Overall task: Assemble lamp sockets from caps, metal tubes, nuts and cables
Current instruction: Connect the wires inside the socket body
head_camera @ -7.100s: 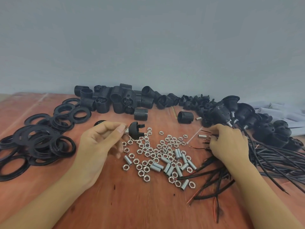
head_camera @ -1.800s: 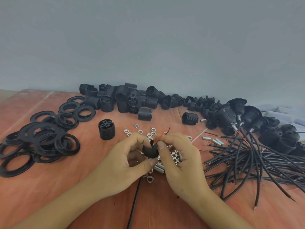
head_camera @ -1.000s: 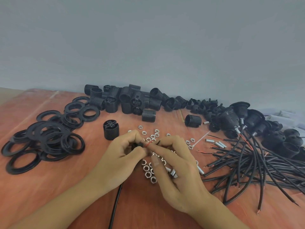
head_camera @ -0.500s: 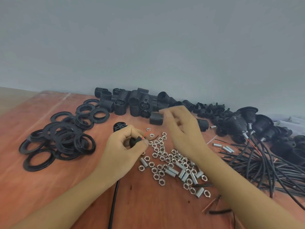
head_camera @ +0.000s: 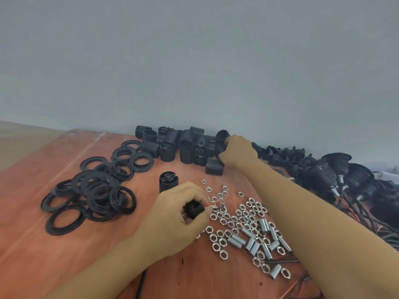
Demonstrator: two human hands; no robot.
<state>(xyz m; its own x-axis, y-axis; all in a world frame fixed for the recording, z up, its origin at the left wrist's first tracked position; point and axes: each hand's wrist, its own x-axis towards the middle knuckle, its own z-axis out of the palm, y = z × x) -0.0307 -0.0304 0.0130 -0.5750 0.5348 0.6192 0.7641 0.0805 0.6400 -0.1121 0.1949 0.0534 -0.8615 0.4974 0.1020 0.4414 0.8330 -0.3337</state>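
At lower centre, the left hand (head_camera: 172, 219) grips a black cap (head_camera: 194, 209), fingers curled round it; a red wire (head_camera: 210, 204) pokes out to the right, above the nuts (head_camera: 228, 221) and metal tubes (head_camera: 250, 242) scattered on the tabletop (head_camera: 64, 255). The right hand (head_camera: 237, 151) reaches into the pile of black socket shells (head_camera: 187, 145) at upper centre. Its fingers are bent against one, but I cannot tell whether they grip it. Black rings (head_camera: 97, 190) lie at left.

Light: soft, even, fairly bright.
Shadows: faint, close under the rings (head_camera: 90, 195) on the bench (head_camera: 64, 266).
Glare: small glints on the metal tubes (head_camera: 250, 242).
Sharpness: mildly soft; black sockets (head_camera: 323, 175) far right blur together.
Distortion: wide-angle stretch toward the edges.
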